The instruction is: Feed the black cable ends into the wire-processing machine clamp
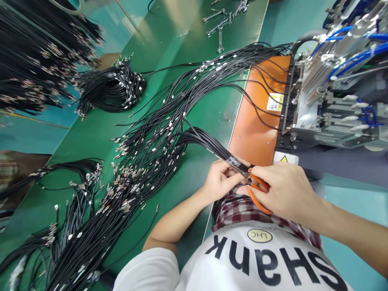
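Note:
My left hand is closed around the end of a bundle of black cables, just below a band of clear wrap on it. The bundle arches up from the table's cable pile to my lap. In my right hand is a pair of orange-handled pliers, its handles partly spread. The jaws lie against the cable ends beside my left fingertips; my fingers hide most of the contact, so whether they bite on a wire cannot be made out.
Loose black cables with metal ends cover much of the green table. A coiled bundle lies at the back left, near hanging cables. Wrenches lie at the far end. A machine with an orange plate stands right.

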A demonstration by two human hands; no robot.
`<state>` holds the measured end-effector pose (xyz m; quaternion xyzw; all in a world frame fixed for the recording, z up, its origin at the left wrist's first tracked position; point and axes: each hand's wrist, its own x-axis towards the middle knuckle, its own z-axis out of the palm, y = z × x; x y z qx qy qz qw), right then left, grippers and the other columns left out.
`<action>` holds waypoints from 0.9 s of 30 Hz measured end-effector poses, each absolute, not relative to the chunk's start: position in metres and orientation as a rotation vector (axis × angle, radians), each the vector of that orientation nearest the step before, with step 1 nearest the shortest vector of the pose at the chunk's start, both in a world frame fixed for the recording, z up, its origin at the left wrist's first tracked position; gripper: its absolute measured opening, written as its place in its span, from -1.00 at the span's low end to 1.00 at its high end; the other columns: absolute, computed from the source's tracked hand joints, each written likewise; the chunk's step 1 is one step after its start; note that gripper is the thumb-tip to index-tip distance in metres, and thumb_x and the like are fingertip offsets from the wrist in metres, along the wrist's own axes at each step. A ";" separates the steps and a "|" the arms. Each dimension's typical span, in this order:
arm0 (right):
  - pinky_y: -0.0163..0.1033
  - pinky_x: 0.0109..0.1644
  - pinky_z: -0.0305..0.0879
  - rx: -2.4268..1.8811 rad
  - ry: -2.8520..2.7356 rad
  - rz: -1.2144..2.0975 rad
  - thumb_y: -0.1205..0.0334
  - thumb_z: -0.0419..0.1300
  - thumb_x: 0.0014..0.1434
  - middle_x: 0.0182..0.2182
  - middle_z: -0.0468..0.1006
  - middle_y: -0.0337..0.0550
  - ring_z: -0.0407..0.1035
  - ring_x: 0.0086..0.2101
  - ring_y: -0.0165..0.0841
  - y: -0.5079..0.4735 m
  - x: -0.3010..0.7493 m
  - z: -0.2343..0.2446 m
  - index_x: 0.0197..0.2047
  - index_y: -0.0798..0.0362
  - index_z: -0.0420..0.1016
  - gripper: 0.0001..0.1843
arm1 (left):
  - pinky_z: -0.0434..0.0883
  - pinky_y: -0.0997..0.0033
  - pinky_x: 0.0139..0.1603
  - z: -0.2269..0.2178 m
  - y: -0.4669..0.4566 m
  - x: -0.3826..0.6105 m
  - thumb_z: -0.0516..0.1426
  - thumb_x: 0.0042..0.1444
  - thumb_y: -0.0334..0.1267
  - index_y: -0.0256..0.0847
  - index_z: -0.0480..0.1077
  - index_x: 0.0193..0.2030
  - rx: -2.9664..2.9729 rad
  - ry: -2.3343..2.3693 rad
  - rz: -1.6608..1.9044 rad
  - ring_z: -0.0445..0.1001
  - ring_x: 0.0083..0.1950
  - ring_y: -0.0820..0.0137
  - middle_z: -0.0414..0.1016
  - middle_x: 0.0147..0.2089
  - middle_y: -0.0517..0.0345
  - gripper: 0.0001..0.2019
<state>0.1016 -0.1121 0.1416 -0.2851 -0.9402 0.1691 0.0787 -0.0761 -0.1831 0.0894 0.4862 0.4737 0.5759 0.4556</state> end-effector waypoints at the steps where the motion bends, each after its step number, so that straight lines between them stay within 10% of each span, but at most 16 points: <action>1: -0.20 -0.38 -0.17 -0.853 -2.821 0.521 -0.19 0.18 0.25 -0.62 0.48 -0.22 0.27 -0.55 -0.33 -0.112 0.101 0.140 -0.50 0.02 0.35 -0.52 | 0.57 0.43 -0.27 0.089 -0.184 -0.076 0.37 0.06 -0.01 -0.26 0.60 -0.06 1.200 1.163 1.415 0.58 -0.41 0.43 0.65 -0.19 -0.02 -0.60; 27: -0.23 -0.46 -0.20 -0.929 -2.901 0.674 -0.21 0.06 0.30 -0.72 0.32 -0.26 0.09 -0.66 -0.42 -0.102 0.090 0.155 -0.55 0.00 0.33 -0.45 | 0.49 0.42 -0.21 0.087 -0.187 -0.085 0.37 0.03 0.06 -0.28 0.61 -0.14 1.174 1.263 1.311 0.50 -0.31 0.39 0.60 -0.26 0.03 -0.57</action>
